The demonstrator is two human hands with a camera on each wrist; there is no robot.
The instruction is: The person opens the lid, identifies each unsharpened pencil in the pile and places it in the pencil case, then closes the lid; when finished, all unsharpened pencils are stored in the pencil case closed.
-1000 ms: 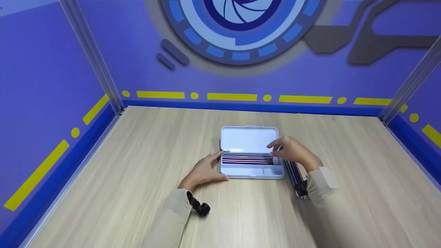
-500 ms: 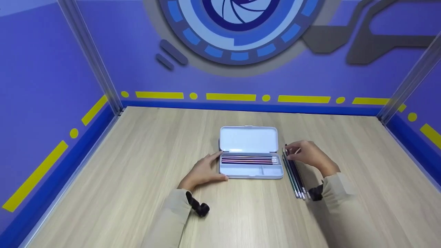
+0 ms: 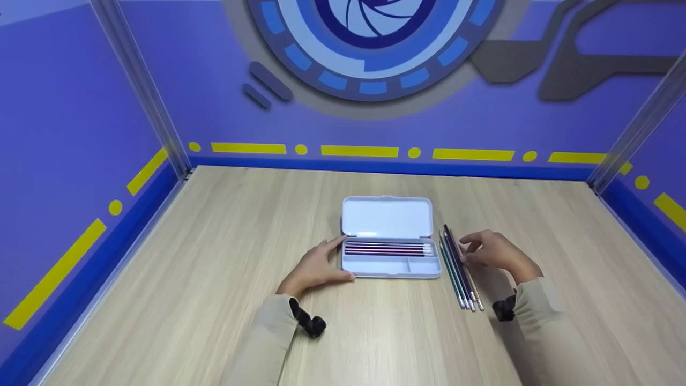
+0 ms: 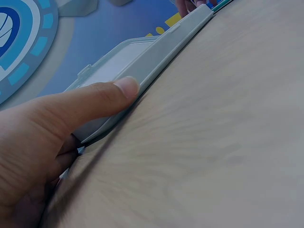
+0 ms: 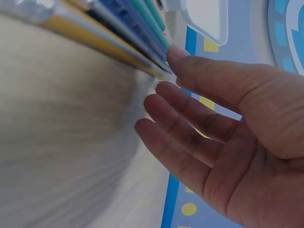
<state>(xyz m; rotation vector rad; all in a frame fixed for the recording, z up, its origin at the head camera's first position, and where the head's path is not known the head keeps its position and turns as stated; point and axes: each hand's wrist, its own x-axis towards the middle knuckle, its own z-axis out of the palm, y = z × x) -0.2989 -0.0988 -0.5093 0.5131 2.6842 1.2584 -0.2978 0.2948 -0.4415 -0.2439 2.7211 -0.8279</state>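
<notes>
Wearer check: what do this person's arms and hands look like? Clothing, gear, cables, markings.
Left hand and right hand: both bare, no gloves. Left sleeve and right sleeve: long, plain beige. Left wrist device: black, with a rounded end. Right wrist device: also black, compact. No cables or markings visible.

In the head view, the left forearm (image 3: 262, 338) is slanting up from the bottom edge, while the left hand (image 3: 315, 268) is resting near the centre, its thumb (image 4: 97, 100) and index finger (image 3: 333, 244) standing wide apart. The right forearm (image 3: 554, 321) is slanting in from the lower right; the right hand (image 3: 501, 251) is hovering right of centre, its fingers (image 5: 180, 127) curving loosely, its palm (image 5: 256, 175) showing at the right of its wrist view
</notes>
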